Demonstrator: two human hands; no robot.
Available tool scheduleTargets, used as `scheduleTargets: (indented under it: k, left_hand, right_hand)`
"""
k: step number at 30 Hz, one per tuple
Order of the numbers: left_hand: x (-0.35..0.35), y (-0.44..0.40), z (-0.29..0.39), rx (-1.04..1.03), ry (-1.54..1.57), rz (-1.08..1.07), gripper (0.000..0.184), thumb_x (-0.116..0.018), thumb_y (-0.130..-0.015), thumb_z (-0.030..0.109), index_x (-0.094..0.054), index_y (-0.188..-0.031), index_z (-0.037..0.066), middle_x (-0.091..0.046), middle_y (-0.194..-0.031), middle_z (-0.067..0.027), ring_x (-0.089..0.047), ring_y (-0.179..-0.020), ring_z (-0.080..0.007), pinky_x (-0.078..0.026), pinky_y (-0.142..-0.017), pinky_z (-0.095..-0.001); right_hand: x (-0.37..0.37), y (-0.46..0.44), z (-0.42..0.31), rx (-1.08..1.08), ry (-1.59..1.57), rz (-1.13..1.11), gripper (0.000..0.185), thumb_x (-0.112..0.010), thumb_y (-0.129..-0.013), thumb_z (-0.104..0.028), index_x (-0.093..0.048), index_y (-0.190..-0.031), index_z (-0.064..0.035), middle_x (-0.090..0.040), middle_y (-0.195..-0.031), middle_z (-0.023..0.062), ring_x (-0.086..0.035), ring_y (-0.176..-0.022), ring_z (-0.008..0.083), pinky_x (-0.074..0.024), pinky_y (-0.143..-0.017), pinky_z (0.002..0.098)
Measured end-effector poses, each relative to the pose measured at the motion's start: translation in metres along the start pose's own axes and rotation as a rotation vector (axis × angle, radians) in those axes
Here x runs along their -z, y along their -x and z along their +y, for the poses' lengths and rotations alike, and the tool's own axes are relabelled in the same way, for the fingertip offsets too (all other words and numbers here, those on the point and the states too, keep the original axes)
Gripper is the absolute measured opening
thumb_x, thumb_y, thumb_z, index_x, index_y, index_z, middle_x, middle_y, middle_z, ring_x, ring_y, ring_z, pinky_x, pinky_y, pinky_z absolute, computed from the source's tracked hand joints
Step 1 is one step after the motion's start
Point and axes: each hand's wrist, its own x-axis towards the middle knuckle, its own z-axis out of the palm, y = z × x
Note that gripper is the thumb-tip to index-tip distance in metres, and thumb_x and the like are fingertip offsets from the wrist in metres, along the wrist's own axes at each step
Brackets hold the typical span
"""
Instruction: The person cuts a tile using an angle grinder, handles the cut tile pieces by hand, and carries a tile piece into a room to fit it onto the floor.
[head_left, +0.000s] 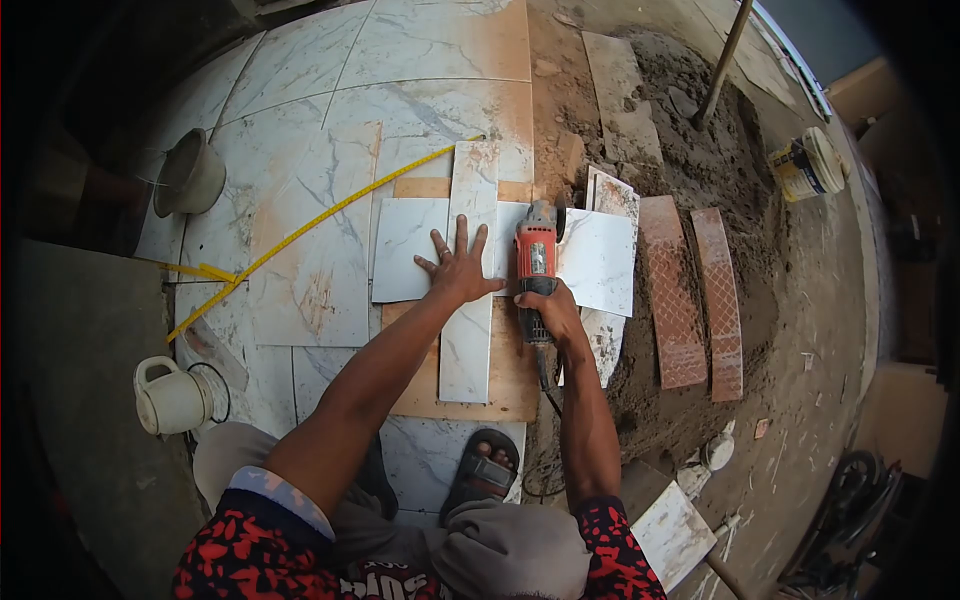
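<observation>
Your left hand (460, 274) is flat and spread, fingers splayed over the narrow tile strip (466, 345) and the tile around it, not closed on anything. Your right hand (553, 308) is wrapped round the back of the red angle grinder (537, 252), which sits over the wide white tile (410, 250), right of the strip. The strip lies crosswise on that tile, with a wooden board (515, 365) underneath.

Progress-wise, I'd call you mid-job on that tile. The portion on the grinder's right (598, 262) sits a little askew to the left portion, so they could be separate pieces already, but I wouldn't swear to it. Neither portion has been lifted off. Floor tiles (430, 45) cover the left and far side, while the strip of soil (640, 375) on your right is mostly untiled, so my guess is there's floor left to do.

Hard to make out: the grinder body blocks the very spot where the two portions would meet or part. Its disc (561, 224) is a dark blur edge-on, so I can't tell if it's spinning or biting. Your left palm hides part of the strip, and the cord (545, 373) gets lost lower down. Frame edges go black too.
</observation>
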Motion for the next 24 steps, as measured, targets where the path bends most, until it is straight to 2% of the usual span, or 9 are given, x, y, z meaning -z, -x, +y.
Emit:
scheduleTargets:
  k: [6,22,24]
  left_hand:
    - [0.001,0.0,0.001,0.0,0.0,0.006,0.116,-0.073,-0.069,0.069,-0.008,-0.157,0.03,0.013,-0.163,-0.0088,0.004,-0.143,-0.0556,-0.015,-0.099,-0.0841]
    - [-0.002,-0.002,0.0,-0.002,0.003,0.008,0.117,-0.073,-0.069,0.069,-0.007,-0.157,0.03,0.015,-0.163,-0.0082,0.006,-0.143,-0.0558,-0.015,-0.098,-0.0845]
    - [-0.002,-0.002,0.0,-0.004,0.004,0.004,0.117,-0.073,-0.069,0.069,-0.007,-0.157,0.03,0.015,-0.163,-0.0082,0.006,-0.143,-0.0558,-0.015,-0.098,-0.0845]
  right_hand:
    - [0.0,0.001,0.001,-0.015,0.007,-0.006,0.048,-0.073,-0.062,-0.018,-0.06,-0.103,0.004,-0.065,-0.086,0.0128,-0.061,-0.073,0.0232,-0.0491,-0.07,0.0342]
    - [-0.001,0.008,-0.001,-0.025,0.023,0.037,0.05,-0.073,-0.061,-0.019,-0.06,-0.103,0.0048,-0.066,-0.087,0.0143,-0.062,-0.074,0.0239,-0.0494,-0.071,0.0345]
    - [0.0,0.006,-0.002,-0.019,0.028,-0.009,0.051,-0.074,-0.061,-0.019,-0.06,-0.103,0.0056,-0.066,-0.086,0.0146,-0.062,-0.074,0.0243,-0.0497,-0.071,0.0349]
